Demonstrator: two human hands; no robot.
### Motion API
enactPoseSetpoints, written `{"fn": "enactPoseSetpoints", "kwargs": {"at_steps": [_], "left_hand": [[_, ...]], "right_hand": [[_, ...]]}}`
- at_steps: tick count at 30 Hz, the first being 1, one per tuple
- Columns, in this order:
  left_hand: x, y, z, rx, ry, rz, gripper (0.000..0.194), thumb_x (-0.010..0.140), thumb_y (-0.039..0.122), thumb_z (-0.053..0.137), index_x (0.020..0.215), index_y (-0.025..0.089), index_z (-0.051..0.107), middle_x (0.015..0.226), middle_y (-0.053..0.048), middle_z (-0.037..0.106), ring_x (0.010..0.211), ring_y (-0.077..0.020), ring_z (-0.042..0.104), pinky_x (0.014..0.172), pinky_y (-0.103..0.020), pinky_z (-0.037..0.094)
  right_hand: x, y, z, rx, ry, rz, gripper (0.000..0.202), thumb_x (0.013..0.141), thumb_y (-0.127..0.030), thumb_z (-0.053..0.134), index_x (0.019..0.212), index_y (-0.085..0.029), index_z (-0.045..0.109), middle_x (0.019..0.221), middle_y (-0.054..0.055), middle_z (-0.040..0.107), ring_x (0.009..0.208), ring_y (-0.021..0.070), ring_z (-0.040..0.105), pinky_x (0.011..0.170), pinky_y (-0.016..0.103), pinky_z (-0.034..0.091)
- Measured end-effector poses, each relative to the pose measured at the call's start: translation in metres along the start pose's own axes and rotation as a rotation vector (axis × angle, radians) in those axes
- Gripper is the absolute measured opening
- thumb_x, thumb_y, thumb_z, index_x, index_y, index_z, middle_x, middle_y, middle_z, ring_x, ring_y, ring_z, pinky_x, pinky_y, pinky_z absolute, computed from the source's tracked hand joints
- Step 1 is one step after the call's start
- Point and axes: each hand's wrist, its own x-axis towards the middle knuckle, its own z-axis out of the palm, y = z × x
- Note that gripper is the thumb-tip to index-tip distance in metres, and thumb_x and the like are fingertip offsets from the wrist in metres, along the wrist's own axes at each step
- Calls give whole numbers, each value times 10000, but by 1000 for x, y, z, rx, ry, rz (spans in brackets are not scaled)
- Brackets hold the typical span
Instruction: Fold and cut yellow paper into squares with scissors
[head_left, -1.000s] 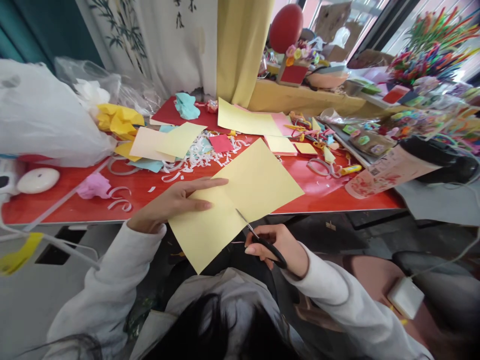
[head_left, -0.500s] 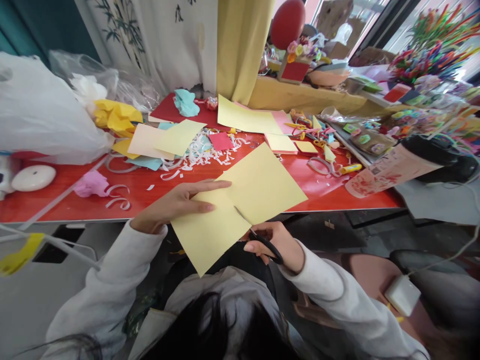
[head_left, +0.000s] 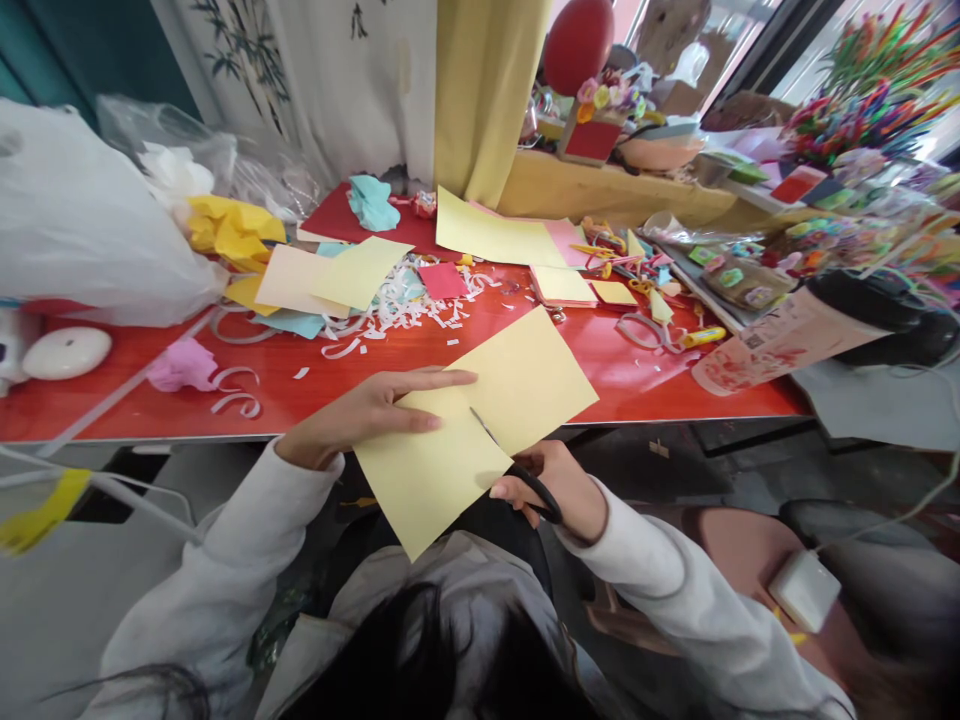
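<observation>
A pale yellow sheet of paper [head_left: 525, 385] hangs over the near edge of the red table [head_left: 645, 380]. My left hand [head_left: 375, 412] grips its left side, fingers flat on top. My right hand [head_left: 551, 490] sits below the sheet and holds black-handled scissors [head_left: 525, 478]. Their blades reach up into a cut that runs through the sheet's lower middle. White sleeves cover both arms.
Coloured paper sheets, white shreds [head_left: 405, 305] and crumpled tissue litter the table. A large white plastic bag [head_left: 82, 230] lies at the left, a white round object [head_left: 66, 352] beside it. A patterned cup [head_left: 780, 345] lies tipped at the right. Craft supplies crowd the back right.
The scissors have moved further into the yellow sheet, so the cut is longer. The sheet and both hands have shifted slightly right and toward me.
</observation>
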Motion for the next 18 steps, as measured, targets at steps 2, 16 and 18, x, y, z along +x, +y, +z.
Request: {"fn": "enactPoseSetpoints", "kwargs": {"at_steps": [2,16,18], "left_hand": [[1,-1,1,-3,-18,-3,500,738,335,671,1225,353,558,1407,34,432,1089,-238,552,737,-220,485],[4,-5,5,19,-63,43,476,745,352,668,1209,374,567,1354,38,486,1053,-208,567,732,-200,481],[5,-8,6,6,-65,39,483,744,359,667,1215,368,564,1356,31,484,1045,-211,571,720,-203,484]], "right_hand": [[1,2,-1,17,-6,-19,509,523,-486,800,802,-91,638,445,-43,518,302,64,419,287,191,318],[6,5,-4,59,-42,-91,443,614,-385,779,926,-115,617,501,-40,550,332,68,461,282,170,371],[6,5,-5,44,-24,-75,427,611,-369,784,911,-112,620,488,-44,546,320,69,459,273,168,368]]}}
